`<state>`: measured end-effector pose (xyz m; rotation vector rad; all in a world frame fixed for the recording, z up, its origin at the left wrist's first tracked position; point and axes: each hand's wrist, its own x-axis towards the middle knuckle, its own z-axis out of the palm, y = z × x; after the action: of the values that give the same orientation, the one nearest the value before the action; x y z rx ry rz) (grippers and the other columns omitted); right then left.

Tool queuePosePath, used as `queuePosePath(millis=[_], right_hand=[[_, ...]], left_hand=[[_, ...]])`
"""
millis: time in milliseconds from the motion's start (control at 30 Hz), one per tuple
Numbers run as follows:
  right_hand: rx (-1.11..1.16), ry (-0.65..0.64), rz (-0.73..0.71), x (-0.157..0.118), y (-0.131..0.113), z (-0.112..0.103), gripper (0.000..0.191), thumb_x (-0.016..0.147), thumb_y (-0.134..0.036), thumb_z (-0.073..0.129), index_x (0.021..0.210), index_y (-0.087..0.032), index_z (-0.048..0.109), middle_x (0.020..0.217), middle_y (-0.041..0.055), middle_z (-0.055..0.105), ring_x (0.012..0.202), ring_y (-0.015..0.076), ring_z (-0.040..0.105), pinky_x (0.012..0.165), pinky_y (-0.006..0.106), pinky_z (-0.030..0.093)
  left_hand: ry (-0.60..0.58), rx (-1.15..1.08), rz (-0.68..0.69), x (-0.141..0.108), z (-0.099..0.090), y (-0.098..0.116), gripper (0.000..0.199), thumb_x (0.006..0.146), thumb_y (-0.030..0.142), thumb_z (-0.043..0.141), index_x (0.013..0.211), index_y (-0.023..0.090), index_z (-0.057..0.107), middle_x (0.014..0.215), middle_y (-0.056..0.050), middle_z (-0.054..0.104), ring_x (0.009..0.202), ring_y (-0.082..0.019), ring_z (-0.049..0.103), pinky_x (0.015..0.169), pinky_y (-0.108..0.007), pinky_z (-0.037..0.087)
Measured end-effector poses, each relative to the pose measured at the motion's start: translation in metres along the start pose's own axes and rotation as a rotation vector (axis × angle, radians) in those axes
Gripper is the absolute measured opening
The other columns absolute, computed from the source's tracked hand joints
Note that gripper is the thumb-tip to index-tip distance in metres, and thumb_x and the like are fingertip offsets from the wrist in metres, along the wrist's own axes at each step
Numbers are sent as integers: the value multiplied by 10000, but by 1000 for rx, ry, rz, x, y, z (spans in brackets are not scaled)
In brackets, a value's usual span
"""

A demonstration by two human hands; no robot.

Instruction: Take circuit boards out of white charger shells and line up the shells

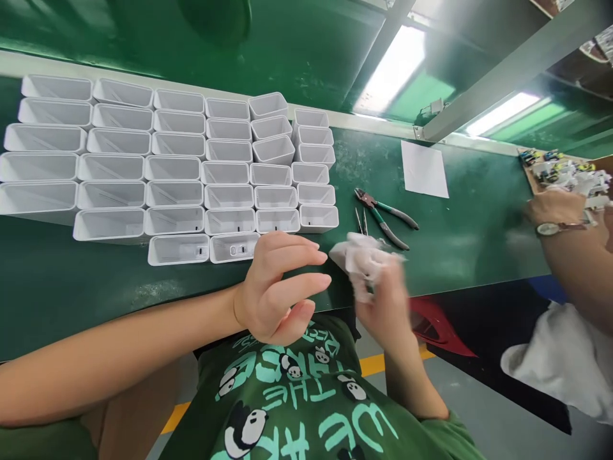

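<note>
My left hand (282,287) is raised over the bench's front edge, fingers apart and curved, with nothing in it. It is nearest to a white open-topped plastic bin (234,255) in the front row, which has a small fitting inside. A crumpled white cloth (366,259), blurred by motion, is in my right hand (387,297); whether it is cloth or thin plastic is hard to tell. Just beyond it lie tweezers (361,220), partly covered, and pliers (383,214) with green and grey handles, jaws toward the bins.
Rows of white bins (175,167) fill the left of the green bench (479,236). A sheet of white paper (424,169) lies at the back. At the far right, a co-worker's hand (558,207) with a wristwatch reaches to a box of small parts (567,172). A red stool (440,326) stands below.
</note>
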<state>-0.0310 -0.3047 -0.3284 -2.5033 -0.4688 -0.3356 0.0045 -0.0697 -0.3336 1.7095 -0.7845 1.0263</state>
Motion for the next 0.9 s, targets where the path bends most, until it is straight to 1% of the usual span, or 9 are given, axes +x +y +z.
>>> queuePosePath(millis=[167, 233, 333, 400, 500, 600, 700, 833, 900], right_hand=[[12, -49, -20, 3, -5, 8, 194, 836, -100, 532, 980, -229, 530, 950, 74, 540, 887, 234, 566, 745, 395, 544], [114, 12, 16, 2, -9, 8, 234, 853, -125, 557, 1057, -239, 541, 1014, 78, 553, 933, 231, 576, 808, 397, 529], [506, 266, 225, 1, -23, 6, 379, 887, -223, 601, 1244, -296, 497, 1200, 87, 552, 1069, 226, 597, 866, 380, 537], [866, 334, 392, 4, -37, 5, 424, 895, -337, 609, 1301, -327, 484, 1282, 80, 553, 1157, 229, 591, 888, 381, 557], [1299, 135, 624, 11, -55, 4, 401, 862, -474, 621, 1227, -312, 584, 1197, 71, 643, 1089, 235, 648, 874, 401, 596], [1505, -25, 786, 17, -65, 7, 393, 826, -505, 651, 1171, -317, 632, 1089, 48, 694, 958, 229, 691, 829, 407, 626], [1625, -40, 829, 20, -68, 9, 386, 791, -478, 696, 1139, -318, 652, 1051, 23, 707, 947, 205, 689, 790, 338, 640], [1746, -47, 857, 20, -69, 8, 381, 761, -397, 743, 1116, -282, 664, 1065, 16, 708, 885, 129, 668, 662, 160, 608], [1799, -62, 860, 21, -71, 6, 362, 770, -372, 741, 1110, -274, 666, 1102, 18, 704, 883, 122, 664, 641, 142, 599]], left_hand=[[2, -34, 21, 0, -1, -1, 249, 816, 229, 480, 1041, 204, 585, 1049, -84, 638, 953, -240, 632, 725, -421, 557], [-6, -47, 22, 2, -1, -1, 287, 805, 218, 499, 1076, 177, 583, 1052, -100, 642, 972, -245, 638, 747, -418, 558], [-87, -41, 34, 4, -1, 0, 368, 808, 218, 525, 1168, 152, 559, 1183, -142, 643, 1094, -264, 631, 820, -427, 570], [-173, -32, 60, 5, -1, 1, 412, 836, 242, 530, 1235, 141, 532, 1278, -171, 628, 1220, -283, 590, 891, -445, 569], [-239, -26, 110, 5, -1, 4, 448, 869, 266, 505, 1283, 96, 519, 1279, -194, 647, 1313, -298, 543, 982, -466, 542], [-236, -37, 100, 4, -2, 6, 475, 849, 220, 467, 1302, 83, 505, 1273, -195, 658, 1317, -288, 550, 1012, -467, 528], [-218, -63, 78, 4, -3, 6, 499, 817, 193, 460, 1307, 105, 490, 1297, -183, 650, 1312, -276, 555, 999, -465, 535], [-224, -57, 73, 5, -4, 5, 475, 803, 198, 470, 1273, 148, 507, 1331, -151, 634, 1314, -265, 552, 987, -456, 545], [-228, -52, 59, 5, -4, 4, 470, 798, 201, 471, 1266, 172, 511, 1339, -133, 630, 1314, -257, 552, 985, -453, 546]])
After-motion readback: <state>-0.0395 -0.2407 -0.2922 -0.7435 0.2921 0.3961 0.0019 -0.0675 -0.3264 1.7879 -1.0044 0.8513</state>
